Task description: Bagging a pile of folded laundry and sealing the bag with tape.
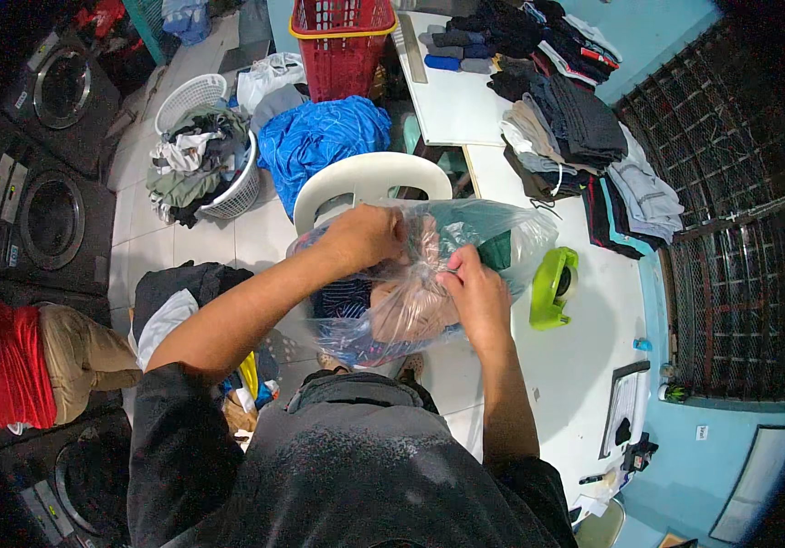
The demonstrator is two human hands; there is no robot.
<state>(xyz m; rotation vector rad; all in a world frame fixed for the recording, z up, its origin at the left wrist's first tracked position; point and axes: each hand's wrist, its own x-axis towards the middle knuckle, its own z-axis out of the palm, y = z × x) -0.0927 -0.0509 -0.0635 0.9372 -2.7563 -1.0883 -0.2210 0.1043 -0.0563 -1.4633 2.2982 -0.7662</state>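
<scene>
A transparent plastic bag (406,312) hangs before my body, partly over a cream plastic chair (392,168). Folded clothes show through it, among them a peach garment and a dark striped one. Near the middle the plastic is bunched into a gathered neck, with its loose part spreading towards the table. My left hand (368,236) grips the plastic on the far left side of this neck, its fingertips partly hidden. At the right of the neck, my right hand (478,291) pinches the plastic between thumb and fingers. A green tape dispenser (551,291) stands just beyond the right hand.
The white table (577,383) along my right bears folded clothes stacks (584,123) and a clipboard (624,411). Ahead are a red basket (344,61), blue fabric (327,133) and a full white laundry basket (238,188). A person in red (5,356) stands left by front-loading machines (53,216).
</scene>
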